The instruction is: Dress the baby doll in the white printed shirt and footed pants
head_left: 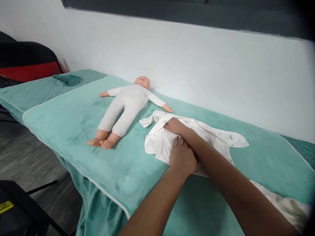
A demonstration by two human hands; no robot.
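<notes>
Where the 2 hands meet, a white printed baby shirt [216, 139] lies right of a baby doll [131, 95] on the green mat [128, 177]. Its long axis runs from far left to near right, with 1 sleeve pointing left and 1 right. The right hand [174, 126] has its fingers tucked beneath a folded edge; the left hand [183, 156], fingers curled, rests on the cloth just beside it. I cannot tell whether either grips. The neck label [187, 121] and a yellow sticker [6, 206] at near left are unreadable. The doll's feet point near left.
</notes>
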